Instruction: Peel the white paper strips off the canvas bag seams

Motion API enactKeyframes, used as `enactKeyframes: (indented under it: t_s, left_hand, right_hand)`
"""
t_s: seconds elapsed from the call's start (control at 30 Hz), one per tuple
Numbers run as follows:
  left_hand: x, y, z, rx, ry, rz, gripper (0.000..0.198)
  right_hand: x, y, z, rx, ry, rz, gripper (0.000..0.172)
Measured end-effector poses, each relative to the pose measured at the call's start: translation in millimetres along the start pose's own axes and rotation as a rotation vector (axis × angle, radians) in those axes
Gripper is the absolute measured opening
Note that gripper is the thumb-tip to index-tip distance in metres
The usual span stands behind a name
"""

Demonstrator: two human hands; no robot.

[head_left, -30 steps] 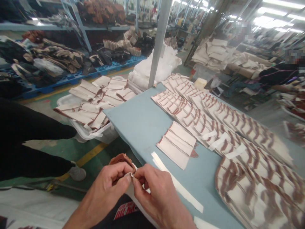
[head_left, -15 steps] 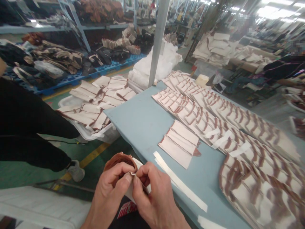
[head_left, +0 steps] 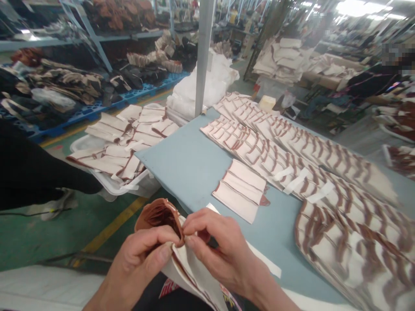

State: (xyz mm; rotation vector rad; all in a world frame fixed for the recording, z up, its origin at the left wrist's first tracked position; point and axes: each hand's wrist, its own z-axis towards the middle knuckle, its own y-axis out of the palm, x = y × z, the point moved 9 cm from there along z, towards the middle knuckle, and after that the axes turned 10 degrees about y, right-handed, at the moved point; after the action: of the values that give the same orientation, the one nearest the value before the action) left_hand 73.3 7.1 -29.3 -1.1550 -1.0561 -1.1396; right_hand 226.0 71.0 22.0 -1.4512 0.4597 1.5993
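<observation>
A brown and cream sewn piece (head_left: pixel 191 263) is held up at the near edge of the blue table (head_left: pixel 175 160). My left hand (head_left: pixel 142 255) pinches its edge between thumb and fingers, below the open brown end. Close beside it, my right hand (head_left: pixel 217 242) pinches the same edge with thumb and forefinger. Cream fabric hangs down between the two hands. On the table beyond lies a flat cream panel (head_left: pixel 241 188) with brown seams, and a white strip (head_left: pixel 266 259) is partly behind my right hand.
Overlapping rows of cream and brown pieces (head_left: pixel 285 155) cover the table's right side. A white bin (head_left: pixel 110 190) full of similar pieces stands left of the table. A grey post (head_left: pixel 202 60) rises at the far corner. A person's dark-clothed leg (head_left: pixel 39 164) is at the left.
My hands have moved slightly apart, and more of the cream fabric shows between them. The person's leg at the left has shifted, and the whole view has turned a little.
</observation>
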Motion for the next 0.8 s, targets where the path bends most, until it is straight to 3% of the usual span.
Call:
enactKeyframes:
  t_s: [0.23, 0.4, 0.53, 0.8]
  left_hand:
    - [-5.5, 3.8, 1.4, -0.075, 0.013, 0.038, 0.034]
    - [5.1, 7.6, 5.7, -0.095, 0.077, 0.139, 0.028]
    - [13.7, 15.3, 8.1, -0.138, 0.113, 0.200, 0.029]
    - [22.6, 16.7, 7.3, -0.073, 0.158, 0.256, 0.031]
  right_hand:
    - [-12.4, -1.7, -1.6, -0.135, -0.117, -0.249, 0.011]
    - [-20.7, -1.3, -8.9, -0.161, -0.149, -0.488, 0.025]
    - [-26.5, 3.6, -11.9, -0.257, -0.188, -0.633, 0.021]
    - [-36.4, 12.1, -11.3, -0.384, -0.270, -0.790, 0.013]
